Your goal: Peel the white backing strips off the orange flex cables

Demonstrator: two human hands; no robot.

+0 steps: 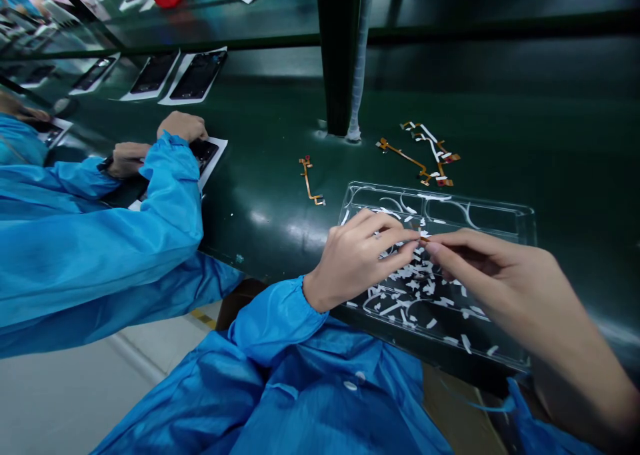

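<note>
My left hand [367,251] and my right hand [495,268] meet fingertip to fingertip over a clear plastic tray [505,209]. Between them is a small orange flex cable [425,239], mostly hidden by the fingers. Both hands pinch it, the left from one end and the right from the other. Many white paper-like scraps [425,285] lie scattered in the tray below. Beyond the tray rests a group of orange flex cables [440,155], some with white strips on them. A single flex cable [311,181] lies apart, to the left.
A dark green post [343,55] rises from the green workbench [260,148] behind the tray. At my left, a co-worker's blue sleeve [170,188] and hands are over a phone part on white paper. Several dark phone panels [197,75] line the back left.
</note>
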